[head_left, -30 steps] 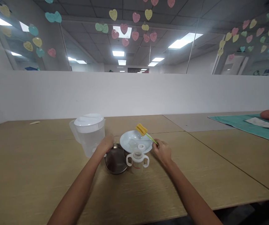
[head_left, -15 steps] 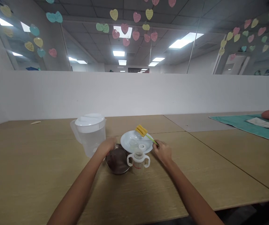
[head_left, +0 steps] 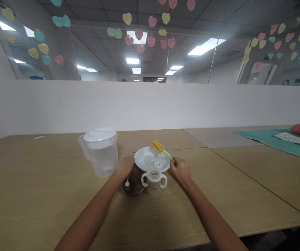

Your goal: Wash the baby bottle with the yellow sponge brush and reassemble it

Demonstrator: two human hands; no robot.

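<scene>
My right hand [head_left: 181,170] is closed on the green handle of a yellow sponge brush [head_left: 157,146], whose head hangs over a white bowl [head_left: 139,157]. A clear piece and a white ring [head_left: 158,165] show in that bowl. My left hand [head_left: 125,165] is closed above a dark round dish [head_left: 134,181]; a thin stem with a small white end [head_left: 127,183] hangs below it, its upper part hidden by the hand. Between my hands, in front of the bowl, an open two-handled bottle [head_left: 154,182] stands upright.
A clear pitcher with a white lid [head_left: 101,150] stands left of the dish. At the far right a teal cloth [head_left: 265,134] lies under a patterned cloth and a reddish item. A small flat piece [head_left: 39,137] lies at the back left. A white wall [head_left: 144,104] rises behind the table.
My left hand has moved slightly right over the dark dish, and the stem with the white end now shows below it. My right hand and the brush are almost unmoved.
</scene>
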